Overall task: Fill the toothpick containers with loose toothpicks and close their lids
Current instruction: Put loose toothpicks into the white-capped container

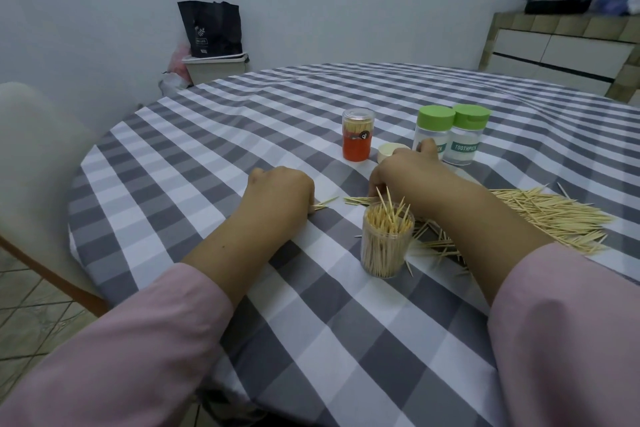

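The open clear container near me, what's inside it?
The open clear container is packed with upright toothpicks, their tips poking above the rim. Its bottom is hidden behind them.

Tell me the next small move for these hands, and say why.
Probably lift the small bunch the left hand grips on the cloth and drop it into the open clear container. That container has no lid and its toothpicks stand uneven, so it seems unfinished, while the right hand gathers more from the loose toothpicks.
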